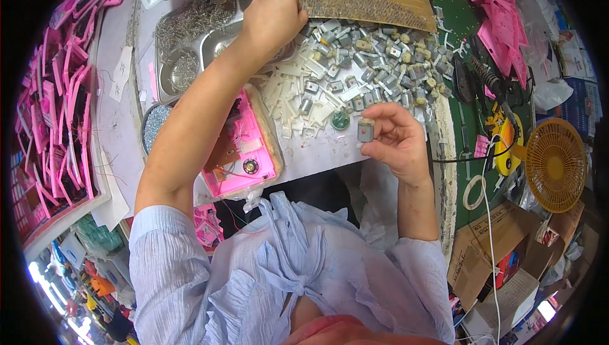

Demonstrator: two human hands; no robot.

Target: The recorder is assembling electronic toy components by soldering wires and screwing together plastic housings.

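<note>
Between the thumb and fingertips of my right hand [401, 142] is a small silvery motor [366, 130] with a red dot on its side. It is held above the front part of the white worktop. My left hand [271, 25] reaches far across, over a steel compartment tray [166, 91] and beside a brown board [406, 2] covered with small metal pieces. Its fingers are curled in and mostly hidden, so what they hold cannot be made out. Beneath my left forearm a pink plastic casing [269, 174] with wires and a round black part lies on a padded base.
Right of the casing spread loose motors [368, 75] and white plastic pieces [285, 101]. A small green round thing [340, 120] lies among them. Pink frames [57, 104] are stacked at the left. A yellow fan [556, 164] and cardboard boxes [488, 250] stand at the right.
</note>
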